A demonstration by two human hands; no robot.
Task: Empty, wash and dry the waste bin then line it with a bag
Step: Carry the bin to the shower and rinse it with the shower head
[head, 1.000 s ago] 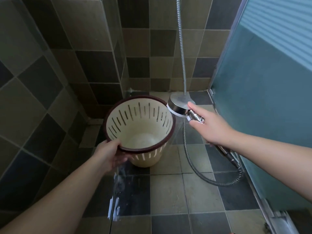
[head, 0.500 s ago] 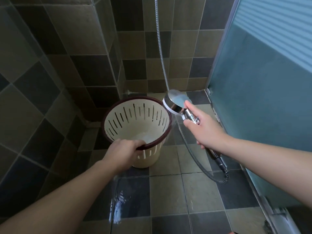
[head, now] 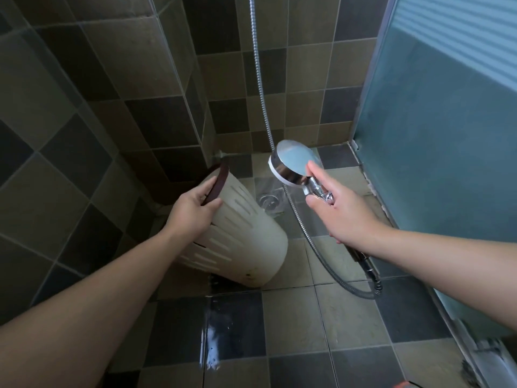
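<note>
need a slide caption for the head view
Left hand tips the slotted bin by its rim while the right hand holds the shower head over the floor drain.

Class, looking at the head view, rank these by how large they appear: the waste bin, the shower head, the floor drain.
1. Waste bin, clearly the largest.
2. Shower head.
3. Floor drain, smallest, though it lies farther from the camera and the bin may hide part of it.
</note>
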